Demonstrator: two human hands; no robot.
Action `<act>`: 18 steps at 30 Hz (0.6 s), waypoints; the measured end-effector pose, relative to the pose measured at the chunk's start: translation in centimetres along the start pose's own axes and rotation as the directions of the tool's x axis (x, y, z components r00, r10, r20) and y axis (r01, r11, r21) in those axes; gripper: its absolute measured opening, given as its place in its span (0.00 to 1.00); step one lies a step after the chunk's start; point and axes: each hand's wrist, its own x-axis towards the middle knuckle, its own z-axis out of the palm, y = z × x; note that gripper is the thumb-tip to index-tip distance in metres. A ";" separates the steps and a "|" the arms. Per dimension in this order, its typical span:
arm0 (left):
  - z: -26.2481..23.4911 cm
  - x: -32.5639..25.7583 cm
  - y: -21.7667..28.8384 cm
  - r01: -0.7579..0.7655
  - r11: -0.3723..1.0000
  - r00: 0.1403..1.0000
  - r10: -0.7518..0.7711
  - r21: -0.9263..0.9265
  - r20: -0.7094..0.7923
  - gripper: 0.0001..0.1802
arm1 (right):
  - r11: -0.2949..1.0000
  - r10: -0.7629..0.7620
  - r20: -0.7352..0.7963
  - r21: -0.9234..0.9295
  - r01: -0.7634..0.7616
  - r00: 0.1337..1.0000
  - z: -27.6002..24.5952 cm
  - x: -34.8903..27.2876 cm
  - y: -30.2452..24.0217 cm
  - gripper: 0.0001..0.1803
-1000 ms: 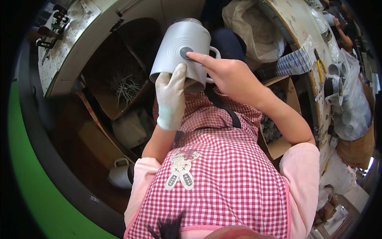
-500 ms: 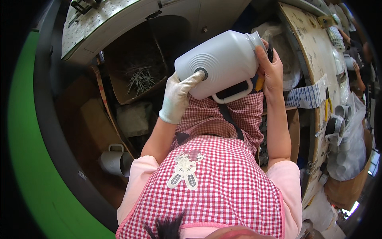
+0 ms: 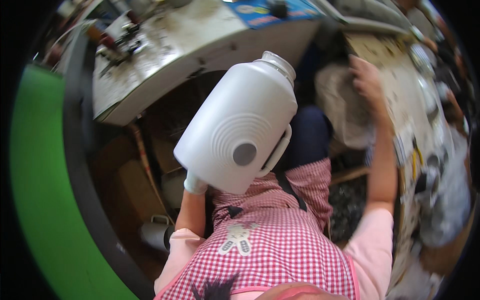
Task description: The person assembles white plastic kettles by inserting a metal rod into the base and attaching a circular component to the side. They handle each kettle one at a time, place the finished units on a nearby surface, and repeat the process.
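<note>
A large pale grey plastic jug point(image 3: 235, 110) is tilted above my lap, its open neck pointing away and to the right. It has ringed ridges, a dark grey round spot and a side handle point(image 3: 277, 155). My left hand point(image 3: 195, 184), in a whitish glove, holds the jug from below at its base; its fingers are hidden behind the jug. My bare right hand point(image 3: 367, 82) is stretched out to the right, apart from the jug, near a clear plastic bag point(image 3: 340, 105) and the side bench. Motion smears its fingers, so whether it holds anything is unclear.
A worn white worktable point(image 3: 175, 35) with tools stands ahead. Along the right runs a wooden bench point(image 3: 400, 95) bearing a yellow-handled tool point(image 3: 416, 150). Another grey jug point(image 3: 155, 232) lies low at left. Bagged parts point(image 3: 445, 200) sit at far right, and other people are beyond.
My right hand has left the jug's neck and swung out to the right. The jug has turned more upright, and my left hand has shifted from its side to underneath. The view has shifted too.
</note>
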 end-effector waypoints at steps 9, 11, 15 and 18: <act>-21.4 5.9 18.4 0.212 -0.317 0.394 0.893 0.924 0.216 0.30 | 0.462 0.344 -0.400 -0.716 -0.524 0.849 -13.1 -0.2 28.7 0.51; -24.5 9.3 22.6 0.365 -0.437 0.451 0.855 0.822 0.255 0.29 | 0.379 0.353 -0.418 -0.754 -0.536 0.837 -12.0 -0.3 26.8 0.51; -30.5 20.4 29.8 0.376 -0.474 0.639 0.755 0.797 0.148 0.23 | 0.247 0.099 -0.354 -0.896 -0.368 0.930 -8.3 -0.8 20.1 0.37; -34.0 26.0 28.9 0.028 0.495 0.621 0.672 0.868 -0.403 0.28 | 0.674 -0.144 -0.317 -0.725 -0.142 0.937 -5.0 -2.7 14.3 0.28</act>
